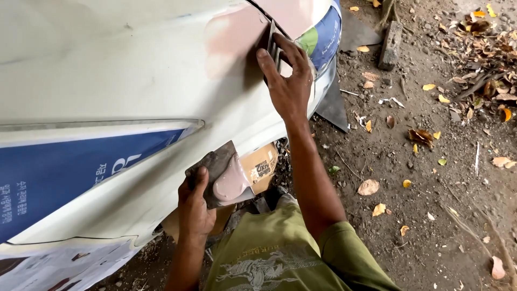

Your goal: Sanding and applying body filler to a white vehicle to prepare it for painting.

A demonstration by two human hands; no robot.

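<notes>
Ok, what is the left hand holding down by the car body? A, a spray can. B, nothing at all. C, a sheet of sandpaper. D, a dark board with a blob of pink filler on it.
D: the left hand grips a dark board bearing a pink filler blob, below the white car panel.

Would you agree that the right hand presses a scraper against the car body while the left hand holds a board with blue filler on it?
Not quite: in the head view the filler on the board in the left hand is pink, not blue. The right hand does press a scraper against the car body.
</notes>
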